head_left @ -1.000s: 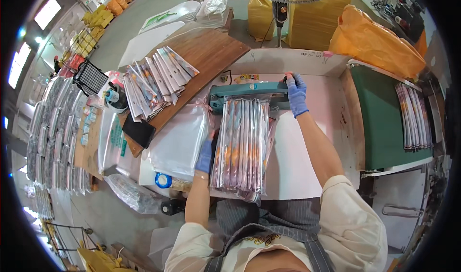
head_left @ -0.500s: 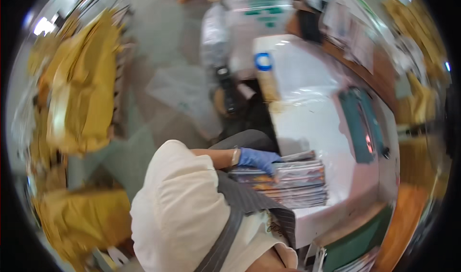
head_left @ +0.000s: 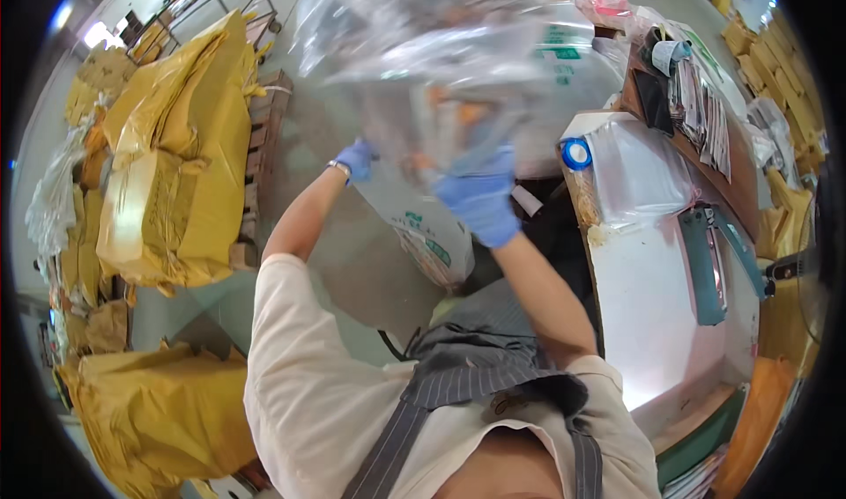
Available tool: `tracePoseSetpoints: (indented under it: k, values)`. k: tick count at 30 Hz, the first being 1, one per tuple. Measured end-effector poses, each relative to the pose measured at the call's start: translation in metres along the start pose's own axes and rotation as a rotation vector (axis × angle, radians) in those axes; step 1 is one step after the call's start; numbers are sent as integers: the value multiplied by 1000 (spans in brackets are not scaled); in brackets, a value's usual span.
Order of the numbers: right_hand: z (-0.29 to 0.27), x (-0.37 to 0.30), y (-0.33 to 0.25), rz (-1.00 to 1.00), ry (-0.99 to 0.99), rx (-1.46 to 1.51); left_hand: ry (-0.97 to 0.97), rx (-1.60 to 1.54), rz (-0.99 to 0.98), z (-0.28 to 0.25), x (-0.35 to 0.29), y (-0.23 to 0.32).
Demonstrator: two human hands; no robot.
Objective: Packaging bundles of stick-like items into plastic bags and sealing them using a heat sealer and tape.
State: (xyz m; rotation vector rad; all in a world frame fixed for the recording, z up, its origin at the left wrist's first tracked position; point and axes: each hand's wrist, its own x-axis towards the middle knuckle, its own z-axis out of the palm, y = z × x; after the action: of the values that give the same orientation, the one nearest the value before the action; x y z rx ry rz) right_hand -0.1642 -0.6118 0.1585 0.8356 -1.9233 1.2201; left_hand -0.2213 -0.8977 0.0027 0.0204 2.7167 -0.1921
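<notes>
A large clear plastic bag [head_left: 414, 36], blurred by motion, fills the space ahead of me. My left hand [head_left: 354, 161], in a blue glove, is closed at its lower left edge. My right hand [head_left: 483, 195], gloved too, is raised against the lower right part of the bag. Just above that hand a blurred printed bundle with orange patches [head_left: 467, 111] shows; whether it lies inside the plastic I cannot tell. The right fingers are partly smeared and merge with the bundle. Below the bag, a white sack with green print [head_left: 427, 235] stands near my legs.
On the right stands a white worktable [head_left: 648, 314] with a blue tape roll [head_left: 576, 154], clear plastic sheets [head_left: 639, 169] and a teal long-armed device [head_left: 702, 266]. Yellow wrapped parcels [head_left: 181, 177] sit on a wooden pallet [head_left: 264, 142] at left. Papers [head_left: 701, 111] lie on a brown shelf.
I have turned left from the table. The magazine stack under my left hand no longer shows on the table. Both hands are now forward at the plastic bag, and my right arm has come into view.
</notes>
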Motion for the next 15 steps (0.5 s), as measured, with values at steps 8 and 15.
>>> tracePoseSetpoints:
  k: [8, 15]
  values:
    - [68, -160, 68, 87, -661, -137, -237, -1241, 512, 58, 12, -27]
    - [38, -121, 31, 1094, -349, 786, 104, -1284, 781, 68, -17, 7]
